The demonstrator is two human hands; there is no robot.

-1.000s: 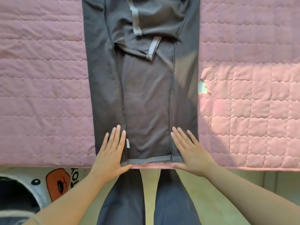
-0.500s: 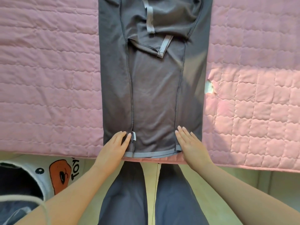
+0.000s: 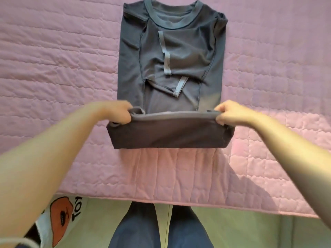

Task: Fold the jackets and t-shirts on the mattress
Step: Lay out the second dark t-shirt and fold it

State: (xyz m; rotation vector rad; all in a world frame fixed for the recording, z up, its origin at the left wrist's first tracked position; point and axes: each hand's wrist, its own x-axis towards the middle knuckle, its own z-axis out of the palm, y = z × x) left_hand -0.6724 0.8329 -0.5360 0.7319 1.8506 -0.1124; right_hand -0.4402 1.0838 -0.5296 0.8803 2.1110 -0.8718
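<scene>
Pink quilted mattress [image 3: 53, 68] fills frame. I judge gray t-shirt [image 3: 170, 59] light, limp. Left hand [image 3: 120, 112], right hand [image 3: 227, 113]: fingers pinching hem corners mid-frame, best hold.

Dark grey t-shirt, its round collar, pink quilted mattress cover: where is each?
Dark grey t-shirt [image 3: 188, 59]: head view, folded-in sleeve.
Round collar [image 3: 172, 27]: head view, front neckline band.
Pink quilted mattress cover [image 3: 53, 68]: head view, bare patch left of shirt.
</scene>
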